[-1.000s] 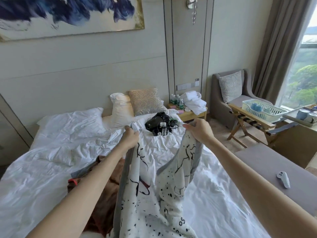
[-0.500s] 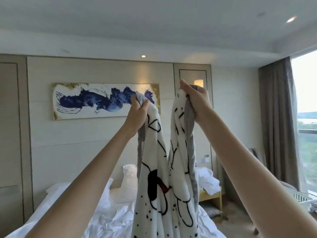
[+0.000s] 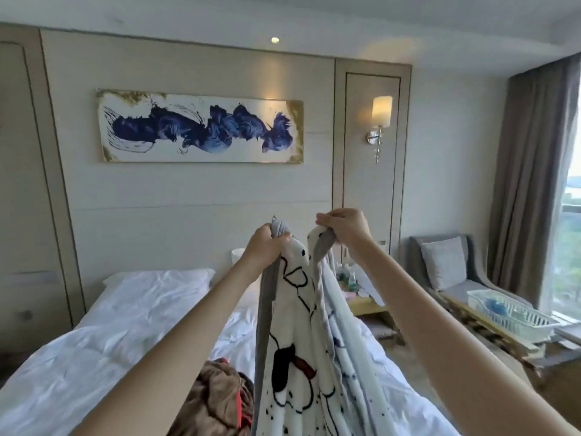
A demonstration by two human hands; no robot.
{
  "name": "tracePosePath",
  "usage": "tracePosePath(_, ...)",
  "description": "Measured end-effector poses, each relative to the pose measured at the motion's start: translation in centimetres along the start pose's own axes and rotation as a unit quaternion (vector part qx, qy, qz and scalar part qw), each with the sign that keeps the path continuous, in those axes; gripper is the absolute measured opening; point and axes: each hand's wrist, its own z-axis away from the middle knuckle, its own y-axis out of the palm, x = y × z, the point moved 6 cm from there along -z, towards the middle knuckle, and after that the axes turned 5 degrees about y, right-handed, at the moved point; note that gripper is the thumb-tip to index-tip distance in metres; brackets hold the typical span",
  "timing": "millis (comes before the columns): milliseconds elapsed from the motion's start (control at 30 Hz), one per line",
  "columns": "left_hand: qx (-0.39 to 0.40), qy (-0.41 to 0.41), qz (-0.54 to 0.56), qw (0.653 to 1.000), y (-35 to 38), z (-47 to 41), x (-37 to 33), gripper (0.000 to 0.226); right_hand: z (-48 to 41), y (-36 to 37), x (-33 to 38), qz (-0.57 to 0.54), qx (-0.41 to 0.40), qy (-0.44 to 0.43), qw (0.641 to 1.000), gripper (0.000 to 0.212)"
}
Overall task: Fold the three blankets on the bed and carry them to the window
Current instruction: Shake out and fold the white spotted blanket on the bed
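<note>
A white blanket [image 3: 301,350] with black cartoon drawings and a grey back hangs in front of me above the bed [image 3: 103,350]. My left hand [image 3: 262,251] grips one top corner and my right hand [image 3: 345,229] grips the other, close together at chest height. The blanket drapes down out of the bottom of the view. A crumpled brown blanket [image 3: 217,401] with a red edge lies on the white sheets, just left of the hanging one. A third blanket is not visible.
A bedside table [image 3: 366,305] with bottles and towels stands right of the bed. Beyond it are a grey armchair [image 3: 446,275], a wooden rack holding a white basket [image 3: 509,313], brown curtains [image 3: 531,184] and the window [image 3: 569,247] at the far right.
Both hands lifted the white blanket high off the bed, then came down to chest height. The view tipped up to the wall and has come partly back down.
</note>
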Motion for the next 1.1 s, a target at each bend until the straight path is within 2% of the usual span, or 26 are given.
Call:
tracePosePath(100, 0.034, -0.079, -0.01, 0.996, 3.8, 3.6, 7.7, 0.014, 2.4, 2.9, -8.9, -0.022, 0.074, 0.12, 0.99, 0.014)
tracePosePath(200, 0.042, -0.159, 0.007, 0.986, 6.5, 7.5, 14.5, 0.014, 5.1, 5.5, -15.9, -0.094, 0.165, 0.224, 0.956, 0.022)
tracePosePath(267, 0.049, -0.218, 0.047, 0.974, 8.0, 10.2, 18.0, 0.016, 6.7, 6.7, -19.6, -0.132, 0.218, 0.258, 0.932, 0.027)
tracePosePath(333, 0.049, -0.266, 0.066, 0.96, 9.0, 12.7, 20.9, 0.025, 7.7, 7.1, -23.0, -0.118, 0.23, 0.274, 0.926, 0.031)
tracePosePath(467, 0.018, -0.299, 0.064, 0.952, 10.3, 16.8, 23.9, 0.023, 8.8, 7.5, -27.6, 0.066, 0.236, 0.205, 0.948, 0.009)
tracePosePath(533, 0.045, -0.312, 0.102, 0.943, 11.4, 18.2, 24.7, 0.018, 9.1, 7.8, -28.9, 0.143, 0.253, 0.155, 0.944, 0.015)
tracePosePath(667, 0.058, -0.331, 0.158, 0.929, 12.4, 19.6, 25.0, 0.03, 9.6, 8.5, -29.7, 0.245, 0.283, 0.079, 0.924, 0.027)
tracePosePath(767, 0.071, -0.325, 0.194, 0.923, 13.3, 20.1, 24.7, 0.03, 9.9, 9.3, -29.6, 0.216, 0.347, 0.041, 0.912, 0.021)
tracePosePath(900, 0.072, -0.342, 0.242, 0.905, 13.7, 20.4, 24.8, 0.032, 10.7, 9.5, -30.1, 0.094, 0.417, 0.089, 0.899, 0.021)
tracePosePath(1100, 0.102, -0.342, 0.282, 0.89, 14.6, 20.5, 23.4, 0.042, 9.6, 9.4, -30.7, 0.122, 0.313, 0.061, 0.94, 0.032)
